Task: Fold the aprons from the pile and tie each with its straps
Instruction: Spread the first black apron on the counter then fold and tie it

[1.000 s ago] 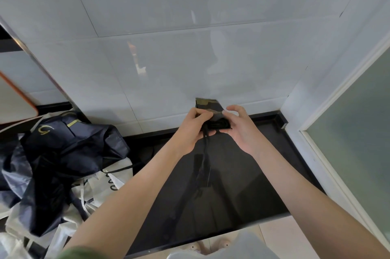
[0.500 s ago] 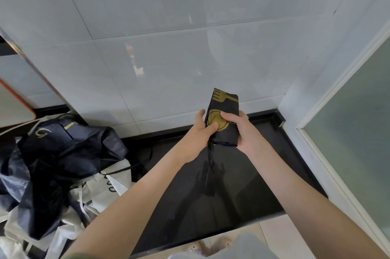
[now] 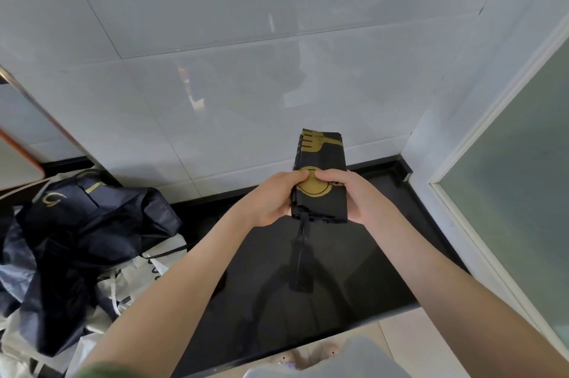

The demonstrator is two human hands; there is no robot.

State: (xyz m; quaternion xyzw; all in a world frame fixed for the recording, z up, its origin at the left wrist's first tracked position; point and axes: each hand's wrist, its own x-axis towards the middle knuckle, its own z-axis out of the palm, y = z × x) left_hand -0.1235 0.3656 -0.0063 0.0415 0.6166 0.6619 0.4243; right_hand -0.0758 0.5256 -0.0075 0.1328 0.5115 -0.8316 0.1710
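Hands hold one folded black fabric apron with a gold fork-and-plate print (image 3: 321, 159) upright above the glossy black countertop (image 3: 385, 270), in front of the white tiled wall (image 3: 246, 85). Left hand (image 3: 271, 200) grips the packet's left edge: fingers curl behind the fabric, and the thumb presses on the gold disc. Right hand (image 3: 363, 199) grips the right edge in the same manner, its thumb tip just beside the left thumb. Black straps (image 3: 300, 254) hang bunched together from the packet's lower edge; contact with the countertop cannot be determined. Loose pile of dark navy and white aprons (image 3: 77, 239) lies at the left, well apart from both hands.
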